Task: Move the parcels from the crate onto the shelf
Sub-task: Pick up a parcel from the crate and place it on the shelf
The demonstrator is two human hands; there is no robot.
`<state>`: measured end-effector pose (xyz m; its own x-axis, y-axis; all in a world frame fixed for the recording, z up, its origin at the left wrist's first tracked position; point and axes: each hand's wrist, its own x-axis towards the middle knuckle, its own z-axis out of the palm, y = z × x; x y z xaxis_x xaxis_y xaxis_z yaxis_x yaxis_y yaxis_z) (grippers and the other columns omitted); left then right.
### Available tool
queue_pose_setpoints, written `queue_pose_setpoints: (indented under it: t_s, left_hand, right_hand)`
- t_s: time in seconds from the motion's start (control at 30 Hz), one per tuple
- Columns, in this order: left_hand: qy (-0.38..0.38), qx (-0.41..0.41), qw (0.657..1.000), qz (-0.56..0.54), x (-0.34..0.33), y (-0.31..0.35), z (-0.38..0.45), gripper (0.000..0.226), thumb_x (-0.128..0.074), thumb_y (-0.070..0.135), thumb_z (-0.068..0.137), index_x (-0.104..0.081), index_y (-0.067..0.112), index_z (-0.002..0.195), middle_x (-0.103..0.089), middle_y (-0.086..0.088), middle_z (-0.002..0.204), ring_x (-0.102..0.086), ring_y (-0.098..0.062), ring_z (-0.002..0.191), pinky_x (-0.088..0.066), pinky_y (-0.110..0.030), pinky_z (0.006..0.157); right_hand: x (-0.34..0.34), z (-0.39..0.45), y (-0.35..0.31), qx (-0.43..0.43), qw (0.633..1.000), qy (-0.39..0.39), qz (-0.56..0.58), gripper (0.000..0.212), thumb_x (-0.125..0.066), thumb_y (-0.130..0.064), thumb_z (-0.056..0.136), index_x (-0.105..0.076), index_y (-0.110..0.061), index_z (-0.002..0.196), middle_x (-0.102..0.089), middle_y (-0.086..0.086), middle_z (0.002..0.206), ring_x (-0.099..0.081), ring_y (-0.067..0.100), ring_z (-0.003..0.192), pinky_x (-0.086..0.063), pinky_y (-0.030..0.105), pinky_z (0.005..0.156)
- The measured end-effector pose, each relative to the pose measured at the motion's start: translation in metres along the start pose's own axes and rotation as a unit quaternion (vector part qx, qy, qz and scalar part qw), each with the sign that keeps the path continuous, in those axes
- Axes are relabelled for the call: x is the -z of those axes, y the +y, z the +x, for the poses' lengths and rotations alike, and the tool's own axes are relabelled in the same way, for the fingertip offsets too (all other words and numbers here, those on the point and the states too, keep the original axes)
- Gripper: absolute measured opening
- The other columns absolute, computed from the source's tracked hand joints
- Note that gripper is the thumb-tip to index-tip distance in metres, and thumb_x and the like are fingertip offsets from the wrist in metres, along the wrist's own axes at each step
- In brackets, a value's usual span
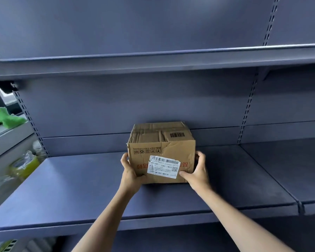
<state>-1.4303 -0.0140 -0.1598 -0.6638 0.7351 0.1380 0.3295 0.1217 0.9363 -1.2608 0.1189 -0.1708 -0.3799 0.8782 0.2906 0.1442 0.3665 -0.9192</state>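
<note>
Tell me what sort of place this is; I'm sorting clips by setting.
Probably a stockroom or parcel depot: blue metal shelving with slotted uprights, and a worn cardboard parcel bearing a shipping label.

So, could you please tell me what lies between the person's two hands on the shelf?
In the head view, the cardboard parcel sits between them: the left hand holds its left side, the right hand its right, on the blue shelf.

Both hands [164,171] grip a cardboard parcel [161,142] on the shelf [80,188].
</note>
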Motion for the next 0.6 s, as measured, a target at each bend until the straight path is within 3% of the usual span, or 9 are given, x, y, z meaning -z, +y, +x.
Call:
queue_pose_setpoints:
  t_s: [0.17, 0.27, 0.43, 0.6]
  left_hand:
    - [0.012, -0.016, 0.999, 0.032, -0.005, -0.01, 0.013, 0.084, -0.059, -0.011, 0.07, -0.007, 0.012, 0.132, -0.047, 0.001, 0.108, -0.052, -0.006, 0.082, -0.045, -0.018, 0.059]
    - [0.014, -0.021, 0.999, 0.044, -0.007, -0.011, 0.019, 0.082, -0.057, -0.011, 0.072, -0.007, 0.012, 0.133, -0.047, 0.0, 0.111, -0.052, -0.009, 0.083, -0.043, -0.016, 0.058]
    - [0.008, -0.025, 0.999, 0.044, -0.011, -0.013, 0.026, 0.083, -0.057, -0.012, 0.073, -0.006, 0.011, 0.134, -0.045, 0.003, 0.112, -0.051, -0.001, 0.084, -0.042, -0.012, 0.059]
    - [0.018, -0.026, 0.999, 0.036, -0.018, -0.015, 0.029, 0.083, -0.054, -0.014, 0.073, -0.004, 0.008, 0.135, -0.042, 0.0, 0.115, -0.051, -0.012, 0.091, -0.046, -0.016, 0.064]
  right_hand:
    - [-0.004, 0.006, 0.003, 0.0, 1.0, 0.006, 0.0, 0.078, -0.077, 0.002, 0.062, -0.035, -0.015, 0.125, -0.052, 0.0, 0.115, -0.052, 0.016, 0.102, -0.042, 0.025, 0.081]
    - [-0.006, 0.011, 0.002, 0.0, 1.0, 0.009, -0.003, 0.077, -0.076, 0.003, 0.063, -0.034, -0.014, 0.125, -0.052, 0.0, 0.114, -0.052, 0.015, 0.099, -0.042, 0.024, 0.078]
    - [-0.006, 0.018, 0.004, -0.001, 1.0, 0.004, -0.009, 0.075, -0.074, 0.004, 0.065, -0.033, -0.015, 0.125, -0.051, -0.001, 0.113, -0.052, 0.014, 0.097, -0.041, 0.018, 0.074]
    - [-0.007, 0.02, 0.007, -0.004, 1.0, 0.001, -0.009, 0.076, -0.073, 0.005, 0.066, -0.031, -0.013, 0.126, -0.05, 0.0, 0.115, -0.052, 0.016, 0.1, -0.041, 0.021, 0.078]
